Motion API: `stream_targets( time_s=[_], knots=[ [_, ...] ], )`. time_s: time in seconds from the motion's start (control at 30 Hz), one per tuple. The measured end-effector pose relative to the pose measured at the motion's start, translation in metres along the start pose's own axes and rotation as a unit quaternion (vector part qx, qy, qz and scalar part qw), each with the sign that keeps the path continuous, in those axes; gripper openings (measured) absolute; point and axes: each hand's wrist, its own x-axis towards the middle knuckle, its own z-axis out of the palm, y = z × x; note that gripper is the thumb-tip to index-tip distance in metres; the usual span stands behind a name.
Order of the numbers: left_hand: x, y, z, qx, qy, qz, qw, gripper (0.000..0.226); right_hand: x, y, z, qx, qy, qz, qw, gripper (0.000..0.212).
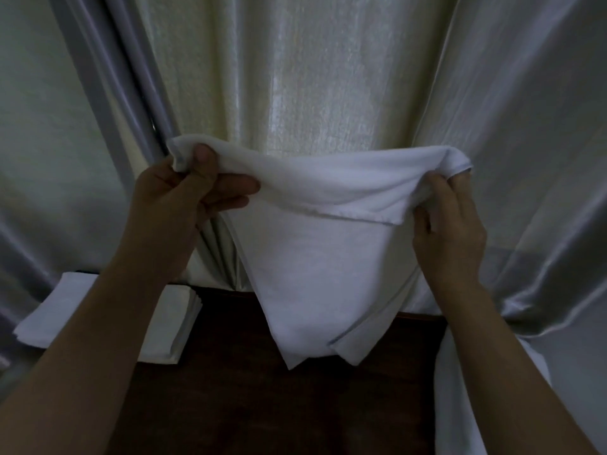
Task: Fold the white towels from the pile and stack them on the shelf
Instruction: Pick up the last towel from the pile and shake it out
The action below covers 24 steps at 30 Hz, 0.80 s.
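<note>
Pale, shiny curtains (pixel 328 77) hang across the whole background, and below them a dark wooden desk (pixel 262 405) fills the lower middle of the view. Both hands are raised in front of the curtains with a white towel (pixel 315 277) stretched between them. At about 9 o'clock from the towel's middle, the left hand (pixel 184 198) has its grip clenched on one top corner, thumb on the near side and fingers curled behind the cloth. At about 3 o'clock, the right hand (pixel 450 224) pinches the other top corner in the same manner. The top edge sags between the two grips, and the rest of the towel hangs down toward 6 o'clock, its lower corners ending just over the desk; whether they touch the wood cannot be told. At 8 o'clock, partly hidden by the left forearm, a stack of folded towels (pixel 170 323) lies on the desk's far left end, against the curtain. The step in hand looks like opening out and squaring a towel before its first fold. The next move probably calls for bringing the two held corners together, or lowering the cloth flat onto the desk, while keeping the edges lined up.
</note>
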Motion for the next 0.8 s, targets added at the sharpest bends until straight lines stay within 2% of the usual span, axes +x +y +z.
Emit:
stream_targets(
  time_s=[0.1,0.17,0.3,0.4,0.43,0.5,0.57,0.63,0.73,0.8],
  knots=[
    [0.002,0.003,0.005,-0.009,-0.006,-0.001,1.0,0.029,0.004,-0.005,-0.002,0.0,0.0,0.02,1.0,0.02],
    [0.003,0.001,0.007,-0.005,-0.008,-0.002,1.0,0.029,0.008,-0.019,-0.008,0.063,0.01,0.066,0.996,0.013],
    [0.009,-0.009,-0.002,0.044,0.014,-0.004,0.999,0.035,0.024,-0.032,-0.02,0.201,-0.007,0.242,0.949,0.027],
    [0.012,-0.018,-0.014,0.085,0.031,-0.017,0.996,0.038,0.034,-0.028,-0.027,0.2,-0.045,0.278,0.938,0.038],
    [0.013,-0.022,-0.017,0.093,0.033,-0.022,0.995,0.038,0.037,-0.029,-0.029,0.246,-0.056,0.307,0.917,0.039],
    [0.013,-0.026,-0.023,0.101,0.023,-0.027,0.994,0.039,0.042,-0.034,-0.033,0.363,-0.073,0.366,0.854,0.035],
    [0.012,-0.028,-0.029,0.108,0.0,-0.021,0.994,0.056,0.046,-0.038,-0.034,0.447,-0.076,0.409,0.792,0.022],
    [0.012,-0.026,-0.036,0.117,-0.026,-0.014,0.993,0.065,0.048,-0.036,-0.034,0.477,-0.073,0.425,0.766,0.021],
    [0.012,-0.024,-0.045,0.179,-0.05,0.001,0.982,0.044,0.049,-0.032,-0.038,0.479,-0.094,0.421,0.764,0.023],
    [0.014,-0.023,-0.05,0.256,-0.058,0.022,0.965,0.01,0.049,-0.031,-0.041,0.478,-0.119,0.433,0.755,0.022]
  ],
)
